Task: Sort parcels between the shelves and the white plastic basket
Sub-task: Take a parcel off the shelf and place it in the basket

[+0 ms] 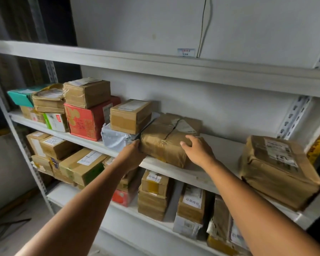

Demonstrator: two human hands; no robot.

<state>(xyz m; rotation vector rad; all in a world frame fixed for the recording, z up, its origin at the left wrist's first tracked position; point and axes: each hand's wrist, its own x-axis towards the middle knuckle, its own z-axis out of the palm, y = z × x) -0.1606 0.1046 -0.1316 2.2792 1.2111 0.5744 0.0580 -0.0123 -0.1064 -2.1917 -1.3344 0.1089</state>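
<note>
A flat brown parcel wrapped in tape [166,137] lies on the middle shelf [207,174], with a white label on top. My left hand [132,154] grips its near left corner at the shelf's front edge. My right hand [197,149] rests on its near right corner, fingers curled over the top. A small cardboard box [130,115] sits just left of it on a grey plastic mailer [116,137]. No white basket is in view.
A large taped brown parcel [277,169] sits at the shelf's right end. Stacked boxes, one red [87,121] and one teal [20,97], fill the left end. The lower shelf [118,215] holds several more cartons. The top shelf [155,61] hangs just above.
</note>
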